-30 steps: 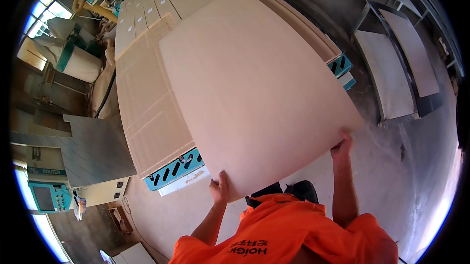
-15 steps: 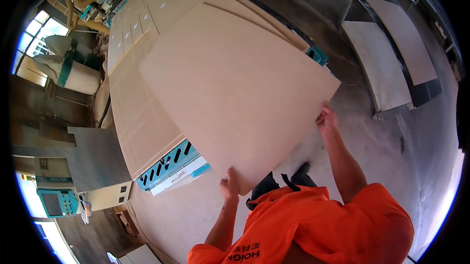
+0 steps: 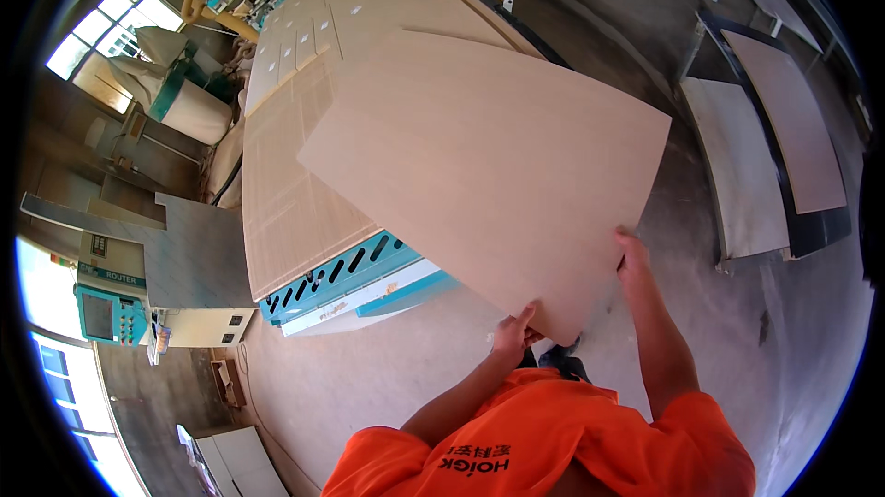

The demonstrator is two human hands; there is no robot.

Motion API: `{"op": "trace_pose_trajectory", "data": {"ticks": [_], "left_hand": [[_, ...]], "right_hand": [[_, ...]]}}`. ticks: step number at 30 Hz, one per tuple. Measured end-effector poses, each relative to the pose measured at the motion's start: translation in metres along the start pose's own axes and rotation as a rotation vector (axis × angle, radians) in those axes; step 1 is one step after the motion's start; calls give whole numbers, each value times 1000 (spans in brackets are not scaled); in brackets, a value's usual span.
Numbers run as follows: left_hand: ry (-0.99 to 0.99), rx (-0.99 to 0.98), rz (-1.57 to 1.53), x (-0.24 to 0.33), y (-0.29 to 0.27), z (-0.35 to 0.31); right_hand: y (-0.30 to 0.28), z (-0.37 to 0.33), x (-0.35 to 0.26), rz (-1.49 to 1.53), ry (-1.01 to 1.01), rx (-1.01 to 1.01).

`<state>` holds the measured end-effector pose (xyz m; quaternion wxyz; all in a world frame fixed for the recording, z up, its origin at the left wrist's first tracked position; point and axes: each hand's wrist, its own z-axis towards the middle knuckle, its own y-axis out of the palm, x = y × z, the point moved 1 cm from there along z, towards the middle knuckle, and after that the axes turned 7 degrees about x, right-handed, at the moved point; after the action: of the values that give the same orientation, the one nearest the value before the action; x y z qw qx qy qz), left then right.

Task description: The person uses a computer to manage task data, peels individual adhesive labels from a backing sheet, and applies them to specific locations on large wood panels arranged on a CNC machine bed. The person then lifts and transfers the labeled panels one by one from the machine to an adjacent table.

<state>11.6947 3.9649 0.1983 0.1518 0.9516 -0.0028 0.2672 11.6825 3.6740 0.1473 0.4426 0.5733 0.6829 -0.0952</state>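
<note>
A large flat tan wooden panel (image 3: 498, 156) is held out in front of me, tilted, its far part over the machine bed (image 3: 350, 266). My left hand (image 3: 516, 334) grips its near left edge, thumb on top and fingers underneath. At the right edge, near the right-hand corner, my right hand (image 3: 631, 253) is closed on the same panel, its fingers partly hidden beneath. Under and beyond it lies a tan sheet (image 3: 295, 202) on the bed, with cut lines and small white labels at its far end. Whether the panel's far edge touches that sheet, I cannot tell.
To the right stands a low dark-framed table (image 3: 816, 174) with a tan panel and a pale board beside it. A control cabinet with a teal control box (image 3: 111, 314) is at the left. Dust-collector bags (image 3: 189, 96) stand by the window. Grey concrete floor surrounds my feet.
The panel has swung and shifted to the right, its near end now further right over the floor. My left hand has moved right and up with it. The whole view has turned slightly.
</note>
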Motion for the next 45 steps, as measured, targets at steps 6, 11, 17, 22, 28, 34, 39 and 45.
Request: {"op": "trace_pose_trajectory", "data": {"ticks": [6,11,17,22,28,34,39,45], "left_hand": [[238,64,-179,88,-78,77],[268,154,-345,152,-96,90],[278,134,-431,199,-73,89],[169,308,-388,208,-24,76],[241,430,-230,198,79,59],[305,257,-155,189,234,87],[259,53,-111,163,376,93],[218,-82,64,147,539,161]], "right_hand": [[-49,-7,-30,-71,20,257],[-128,11,-83,-214,-79,394],[-97,-55,-182,-364,-195,539],[-77,-63,-227,-401,-400,593],[-127,-46,-283,-322,-397,585],[-222,-18,-353,-134,-434,622],[-312,-8,-414,-68,-429,721],[-392,0,-479,6,-463,915]]}}
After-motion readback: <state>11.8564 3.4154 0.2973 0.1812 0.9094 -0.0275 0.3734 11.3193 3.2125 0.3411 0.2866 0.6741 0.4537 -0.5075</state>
